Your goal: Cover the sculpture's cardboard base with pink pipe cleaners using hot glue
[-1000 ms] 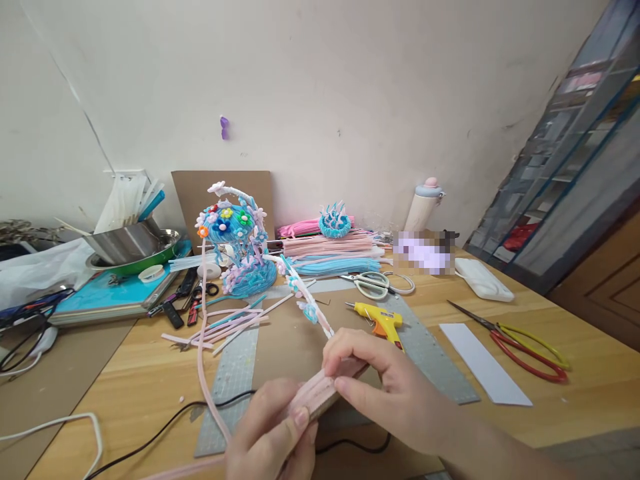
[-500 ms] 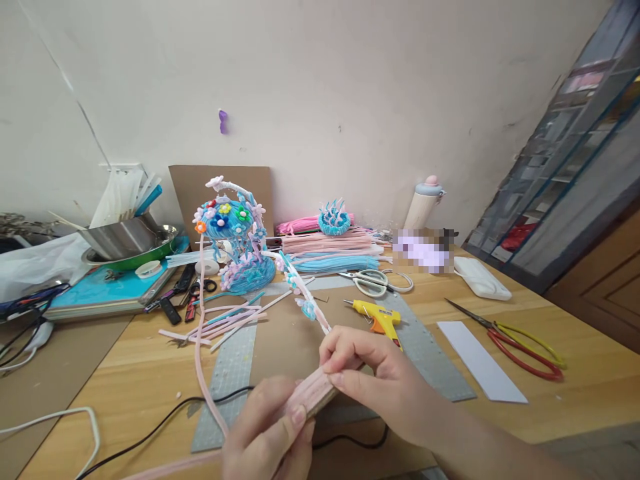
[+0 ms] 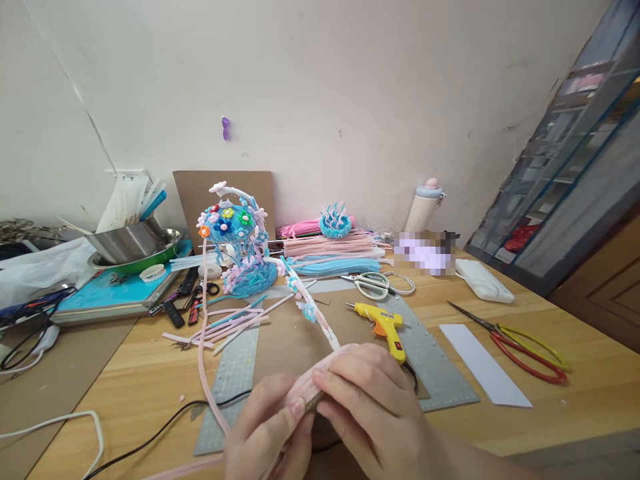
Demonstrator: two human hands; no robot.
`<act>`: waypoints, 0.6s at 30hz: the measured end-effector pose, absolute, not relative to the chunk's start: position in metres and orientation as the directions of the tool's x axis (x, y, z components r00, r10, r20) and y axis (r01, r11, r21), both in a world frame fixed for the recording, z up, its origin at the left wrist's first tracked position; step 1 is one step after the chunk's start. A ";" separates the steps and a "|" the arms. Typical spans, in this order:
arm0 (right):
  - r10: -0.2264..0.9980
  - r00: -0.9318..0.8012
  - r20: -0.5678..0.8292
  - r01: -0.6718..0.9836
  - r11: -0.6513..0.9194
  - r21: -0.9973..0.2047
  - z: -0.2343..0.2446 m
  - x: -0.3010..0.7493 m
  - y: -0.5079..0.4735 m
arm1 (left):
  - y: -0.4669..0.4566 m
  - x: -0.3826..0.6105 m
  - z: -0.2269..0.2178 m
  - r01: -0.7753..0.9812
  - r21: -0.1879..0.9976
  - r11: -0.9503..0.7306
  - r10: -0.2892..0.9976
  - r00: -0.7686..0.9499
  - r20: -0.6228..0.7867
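Observation:
Between both hands is a pale pink base [image 3: 306, 385] wrapped in pipe cleaners, with a brown cardboard-like edge underneath. From its far end rises a white stem [image 3: 326, 331] bearing small blue and pink flowers. My left hand [image 3: 265, 430] grips the near end, thumb on top. My right hand [image 3: 373, 400] is closed round the far end, fingers over the pink surface and thumb at the lower edge. A long pink pipe cleaner [image 3: 204, 353] runs up from beside my left hand. The base's underside is hidden.
A yellow glue gun [image 3: 383, 320] lies on the grey cutting mat [image 3: 230, 400]. Behind stand a flowered blue ornament [image 3: 250, 277] and pipe cleaner bundles [image 3: 335, 265]. Right are red-and-yellow-handled scissors [image 3: 530, 353] and a white strip [image 3: 485, 365]. A black cord [image 3: 165, 423] crosses the left.
My right hand has shifted from pinching the top of the base to wrapping round its far end and lower edge. My left hand keeps its grip. The view has tilted slightly.

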State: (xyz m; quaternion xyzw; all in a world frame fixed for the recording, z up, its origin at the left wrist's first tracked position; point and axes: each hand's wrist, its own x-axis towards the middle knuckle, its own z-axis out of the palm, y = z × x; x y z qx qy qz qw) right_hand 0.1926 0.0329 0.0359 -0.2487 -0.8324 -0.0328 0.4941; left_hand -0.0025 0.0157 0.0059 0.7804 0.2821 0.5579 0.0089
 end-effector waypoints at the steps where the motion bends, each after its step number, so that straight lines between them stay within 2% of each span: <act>1: 0.375 -0.380 0.846 0.448 0.874 -0.186 0.034 0.192 0.033 | 0.016 -0.002 0.006 0.428 0.333 -0.840 0.451 0.211 0.867; 11: 0.333 -0.381 0.863 0.470 0.873 -0.130 0.038 0.187 0.033 | 0.017 -0.003 -0.003 0.407 0.345 -0.846 0.447 0.189 0.874; 18: 0.262 -0.349 0.900 0.494 0.867 -0.061 0.036 0.183 0.035 | 0.016 -0.003 -0.001 0.406 0.392 -0.825 0.498 0.197 0.844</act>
